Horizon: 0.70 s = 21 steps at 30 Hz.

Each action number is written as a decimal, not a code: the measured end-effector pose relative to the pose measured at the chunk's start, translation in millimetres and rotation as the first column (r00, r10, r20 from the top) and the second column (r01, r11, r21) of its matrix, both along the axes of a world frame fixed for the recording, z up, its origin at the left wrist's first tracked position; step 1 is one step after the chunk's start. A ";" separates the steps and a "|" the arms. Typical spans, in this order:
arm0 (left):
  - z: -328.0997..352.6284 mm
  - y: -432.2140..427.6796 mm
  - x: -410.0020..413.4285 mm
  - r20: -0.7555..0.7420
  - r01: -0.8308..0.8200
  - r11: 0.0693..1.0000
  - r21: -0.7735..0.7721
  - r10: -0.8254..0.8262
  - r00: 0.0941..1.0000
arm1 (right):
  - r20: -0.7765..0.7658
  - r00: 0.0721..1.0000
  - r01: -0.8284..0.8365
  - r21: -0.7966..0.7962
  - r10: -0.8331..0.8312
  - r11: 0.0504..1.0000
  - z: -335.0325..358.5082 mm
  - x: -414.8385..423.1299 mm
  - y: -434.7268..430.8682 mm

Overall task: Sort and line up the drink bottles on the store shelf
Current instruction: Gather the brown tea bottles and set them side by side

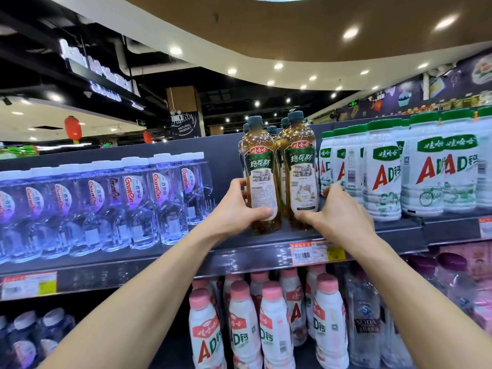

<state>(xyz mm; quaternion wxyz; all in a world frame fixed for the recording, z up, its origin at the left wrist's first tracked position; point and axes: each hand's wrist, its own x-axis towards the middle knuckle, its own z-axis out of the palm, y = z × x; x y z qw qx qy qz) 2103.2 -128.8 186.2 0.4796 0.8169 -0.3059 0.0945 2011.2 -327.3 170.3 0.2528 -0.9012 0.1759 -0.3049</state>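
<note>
Two amber drink bottles with dark teal caps and green labels stand side by side at the front of the top shelf [255, 237]. My left hand [235, 206] grips the left amber bottle [262, 166], thumb across its lower label and fingers round its far side. My right hand [338, 209] grips the right amber bottle [299, 161] low down, thumb at the front and fingers behind. More amber bottles [272, 129] stand behind these two, mostly hidden.
A row of clear water bottles [111, 206] fills the shelf to the left, with a gap before the amber ones. White green-capped AD bottles [383, 169] crowd the right. Pink-capped AD bottles [266, 323] and soda water bottles [366, 323] stand on the shelf below. Price tags [310, 253] line the shelf edge.
</note>
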 end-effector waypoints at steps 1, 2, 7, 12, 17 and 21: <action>-0.3 0.6 0.4 0.000 -0.001 1.000 0.003 0.001 1.000 | -0.011 1.000 0.000 -0.007 0.000 1.000 0.8 0.9 0.2; 0.1 1.5 1.3 -0.008 0.001 1.000 0.003 -0.001 1.000 | -0.022 1.000 -0.003 -0.015 0.003 1.000 1.4 2.5 0.6; 15.7 10.2 16.7 -0.199 -0.094 0.944 -0.317 0.031 0.980 | -0.073 0.997 -0.025 -0.041 0.022 0.999 0.5 9.2 -1.5; 22.4 11.4 55.7 -0.259 -0.222 0.937 -0.269 0.151 0.954 | -0.082 0.996 -0.030 -0.055 0.025 0.998 -1.0 13.2 -1.8; 21.4 -7.3 70.4 -0.364 -0.123 0.975 -0.183 0.049 0.930 | -0.087 0.996 -0.036 -0.065 0.031 0.997 -1.5 13.7 -4.3; 17.9 -13.5 82.2 -0.423 -0.037 0.982 -0.183 -0.045 0.905 | -0.092 0.995 -0.044 -0.062 0.038 0.997 -1.3 14.1 -5.1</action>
